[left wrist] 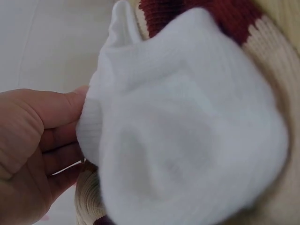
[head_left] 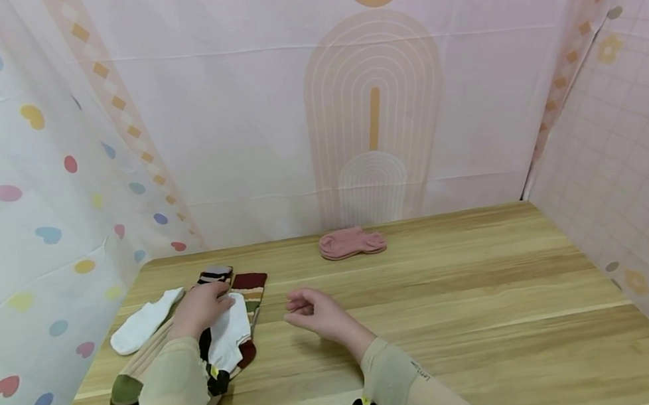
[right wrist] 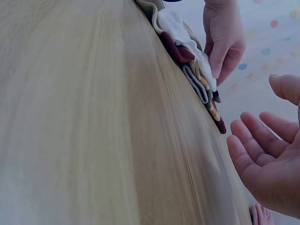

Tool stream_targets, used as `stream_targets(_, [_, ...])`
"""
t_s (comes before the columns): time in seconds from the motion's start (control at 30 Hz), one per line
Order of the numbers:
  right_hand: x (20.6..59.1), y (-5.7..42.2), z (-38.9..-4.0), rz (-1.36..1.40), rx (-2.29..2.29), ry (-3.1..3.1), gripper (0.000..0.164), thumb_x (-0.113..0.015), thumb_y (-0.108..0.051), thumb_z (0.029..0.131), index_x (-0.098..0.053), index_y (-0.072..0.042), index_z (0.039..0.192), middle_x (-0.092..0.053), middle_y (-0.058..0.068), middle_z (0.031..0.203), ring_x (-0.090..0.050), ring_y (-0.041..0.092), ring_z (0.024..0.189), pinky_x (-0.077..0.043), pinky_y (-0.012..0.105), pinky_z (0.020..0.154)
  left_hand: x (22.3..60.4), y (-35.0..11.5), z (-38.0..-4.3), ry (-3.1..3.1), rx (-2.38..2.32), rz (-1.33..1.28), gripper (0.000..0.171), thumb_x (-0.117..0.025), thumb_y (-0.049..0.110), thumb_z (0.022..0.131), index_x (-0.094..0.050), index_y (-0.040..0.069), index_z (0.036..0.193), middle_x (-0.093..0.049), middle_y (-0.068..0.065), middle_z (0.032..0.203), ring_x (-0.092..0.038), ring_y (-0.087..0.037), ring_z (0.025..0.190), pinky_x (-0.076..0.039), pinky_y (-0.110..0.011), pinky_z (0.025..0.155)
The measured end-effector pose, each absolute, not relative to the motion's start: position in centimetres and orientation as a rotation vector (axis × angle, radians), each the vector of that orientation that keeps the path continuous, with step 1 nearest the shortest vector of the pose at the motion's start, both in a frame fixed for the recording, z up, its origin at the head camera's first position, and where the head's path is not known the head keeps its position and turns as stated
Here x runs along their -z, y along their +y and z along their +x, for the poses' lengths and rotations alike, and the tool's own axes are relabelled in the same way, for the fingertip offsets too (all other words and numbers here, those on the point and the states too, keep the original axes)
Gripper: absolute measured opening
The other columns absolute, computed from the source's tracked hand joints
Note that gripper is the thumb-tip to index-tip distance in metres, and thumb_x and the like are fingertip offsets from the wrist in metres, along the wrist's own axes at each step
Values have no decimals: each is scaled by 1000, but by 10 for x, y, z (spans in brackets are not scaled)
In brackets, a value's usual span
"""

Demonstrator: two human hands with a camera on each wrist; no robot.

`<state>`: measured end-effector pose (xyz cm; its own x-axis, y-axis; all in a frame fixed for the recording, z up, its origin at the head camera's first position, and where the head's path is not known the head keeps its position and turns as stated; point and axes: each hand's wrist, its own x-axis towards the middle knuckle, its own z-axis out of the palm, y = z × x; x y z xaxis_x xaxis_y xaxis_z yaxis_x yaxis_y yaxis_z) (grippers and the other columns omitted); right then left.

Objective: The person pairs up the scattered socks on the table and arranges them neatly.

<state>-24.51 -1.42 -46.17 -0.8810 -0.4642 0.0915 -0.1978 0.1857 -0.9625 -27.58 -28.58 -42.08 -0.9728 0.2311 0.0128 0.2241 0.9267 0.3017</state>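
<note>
My left hand (head_left: 199, 308) pinches the upper edge of a white ankle sock (head_left: 230, 337) at the left of the table. In the left wrist view, the thumb lies on the edge of the white sock (left wrist: 187, 117) and the fingers go behind it. Beneath it are a striped sock (head_left: 251, 281) in maroon, tan and green, and a dark striped sock (head_left: 215, 272). A second white sock (head_left: 145, 324) lies to the left, beside a beige sock (head_left: 126, 387) with a green and brown end. My right hand (head_left: 322, 315) hovers mid-table, fingers loosely bent, holding nothing.
A folded pink pair of socks (head_left: 351, 243) lies near the back edge of the wooden table (head_left: 480, 305). Patterned cloth walls (head_left: 233, 139) stand behind the table and on both sides.
</note>
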Motion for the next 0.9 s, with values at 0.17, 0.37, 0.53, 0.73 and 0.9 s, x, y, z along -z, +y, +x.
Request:
stream_targets(0.17, [462, -17, -244, -639, 1751, 2234, 41, -67, -16, 96, -58, 4, 130, -66, 8, 113, -61, 18, 102, -48, 29, 90, 420, -287, -277, 3059, -550, 322, 25, -64, 11, 95, -67, -9, 111, -67, -24, 101, -63, -34, 83, -50, -49, 75])
stream_targets(0.37, [463, -22, -243, -658, 1755, 2228, 39, -67, -12, 95, -58, 6, 129, -67, 10, 113, -60, 20, 103, -47, 27, 89, 420, -288, -275, 3074, -594, 291, 11, -66, 9, 93, -72, 0, 95, -66, -8, 84, -52, -19, 66, -45, -39, 62])
stream_targets(0.53, [464, -27, -242, -680, 1753, 2226, 38, -67, -10, 94, -58, 8, 127, -67, 14, 113, -61, 22, 103, -47, 26, 89, 425, -291, -275, 3114, -631, 239, 13, -67, 13, 94, -73, 2, 93, -67, -8, 84, -53, -19, 65, -46, -39, 62])
stream_targets(0.73, [467, -32, -239, -665, 1730, 2222, 38, -68, -13, 94, -60, 5, 126, -68, 8, 110, -61, 15, 99, -48, 24, 88, 420, -289, -272, 3100, -730, 164, 16, -65, 14, 96, -73, 1, 95, -69, -11, 86, -56, -21, 68, -47, -40, 62])
stream_targets(0.9, [468, -35, -236, -658, 1737, 2212, 38, -68, -14, 94, -60, 5, 127, -68, 9, 110, -62, 17, 99, -48, 25, 88, 416, -284, -270, 3107, -827, 152, 18, -65, 16, 97, -73, 0, 98, -70, -15, 94, -61, -24, 75, -49, -42, 67])
